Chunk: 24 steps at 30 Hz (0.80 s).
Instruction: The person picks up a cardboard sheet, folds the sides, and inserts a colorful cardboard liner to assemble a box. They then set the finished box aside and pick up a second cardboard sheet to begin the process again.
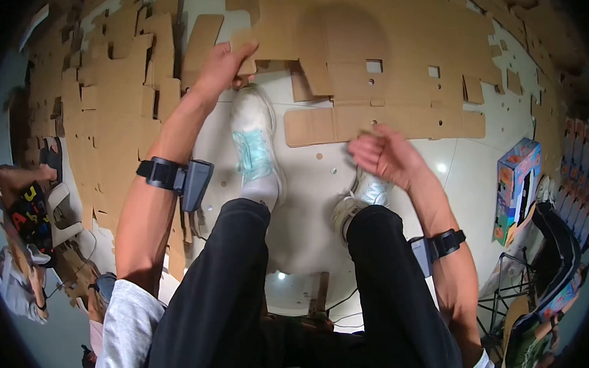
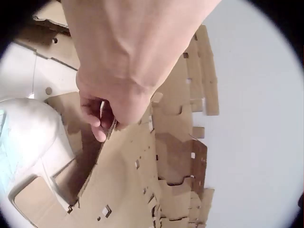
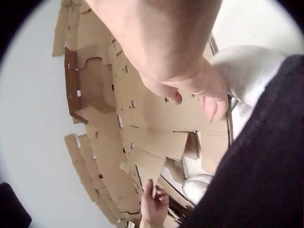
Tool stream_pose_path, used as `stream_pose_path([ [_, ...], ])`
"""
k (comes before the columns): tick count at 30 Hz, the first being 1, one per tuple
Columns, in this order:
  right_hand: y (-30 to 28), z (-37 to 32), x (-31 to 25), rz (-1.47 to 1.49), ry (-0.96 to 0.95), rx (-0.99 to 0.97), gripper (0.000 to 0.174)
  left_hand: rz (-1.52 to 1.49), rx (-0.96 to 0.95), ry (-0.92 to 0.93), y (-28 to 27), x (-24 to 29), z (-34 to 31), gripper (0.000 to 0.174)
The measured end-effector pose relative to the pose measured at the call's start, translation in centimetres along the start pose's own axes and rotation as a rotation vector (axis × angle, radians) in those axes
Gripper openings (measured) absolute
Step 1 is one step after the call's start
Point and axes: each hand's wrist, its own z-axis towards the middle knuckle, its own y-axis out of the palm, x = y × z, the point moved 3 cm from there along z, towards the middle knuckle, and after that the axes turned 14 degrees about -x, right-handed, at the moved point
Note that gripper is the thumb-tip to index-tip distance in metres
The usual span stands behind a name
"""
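Observation:
A large flat cardboard sheet (image 1: 278, 33) with cut-out holes lies in front of the shoes. At its near left edge my left hand (image 1: 223, 70) pinches the cardboard; in the left wrist view, thumb and fingers of this hand (image 2: 114, 104) close on the raised edge of the sheet (image 2: 126, 161). The right wrist view also shows the left hand (image 3: 154, 209) at a cardboard flap (image 3: 151, 164). My right hand (image 1: 391, 158), slightly blurred, hovers above the right shoe (image 1: 372, 189). Its loosely bent fingers (image 3: 211, 102) hang over the cardboard, holding nothing visible.
More cardboard (image 1: 112, 127) is piled at the left. The left shoe (image 1: 255, 139) stands on the tiled floor (image 1: 309, 210) near the sheet. A colourful box (image 1: 516, 187) and a black frame (image 1: 516, 285) are at the right. Another person's leg (image 1: 24, 177) shows at the far left.

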Motion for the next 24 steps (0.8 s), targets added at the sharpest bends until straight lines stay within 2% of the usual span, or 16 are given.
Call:
stream_pose_path([
  [2,2.3,-0.5,2.2,-0.160,0.124,0.176,0.053,-0.027,0.000,0.068,0.4,3.2,-1.5,0.032],
  [5,2.2,0.2,2.5,0.139,0.061,-0.125,0.055,-0.228,0.035,0.253,1.1,7.0,-4.1,0.031],
  [6,0.9,0.8,1.9,0.261,-0.046,-0.145,0.047,-0.297,0.031,0.278,1.0,7.5,-4.7,0.026],
  [10,4.1,-2.4,-1.2,0.359,-0.466,-0.041,0.030,-0.239,-0.032,0.303,-0.4,7.0,-6.1,0.025],
  [13,4.0,-5.3,-3.2,0.145,-0.620,0.054,0.028,0.026,-0.074,0.140,-1.7,5.0,-8.4,0.034],
  [16,5.4,-8.9,-3.6,-0.009,-0.711,0.107,0.029,0.182,-0.150,0.164,-0.7,6.6,-13.3,0.033],
  [18,5.8,-11.2,-3.8,-0.154,-0.755,0.129,0.035,0.153,-0.466,0.049,-2.5,5.0,-15.1,0.041],
  [19,5.7,-12.0,-4.2,-0.262,-0.696,0.166,0.040,0.138,-0.620,-0.009,-3.2,4.2,-15.9,0.048],
  [21,4.5,-13.5,-5.3,-0.471,-0.576,0.237,0.050,0.020,-0.708,0.138,-3.1,3.3,-16.8,0.056],
  [22,3.3,-13.6,-6.7,-0.586,-0.572,0.150,0.052,-0.019,-0.679,0.138,-3.1,3.1,-16.6,0.059],
  [23,1.3,-13.9,-8.2,-0.612,-0.600,0.249,0.049,-0.058,-0.650,0.139,-3.2,2.8,-16.4,0.062],
  [24,1.9,-14.4,-10.0,-0.673,-0.681,0.347,0.048,-0.075,-0.550,0.068,-4.0,2.7,-15.3,0.063],
])
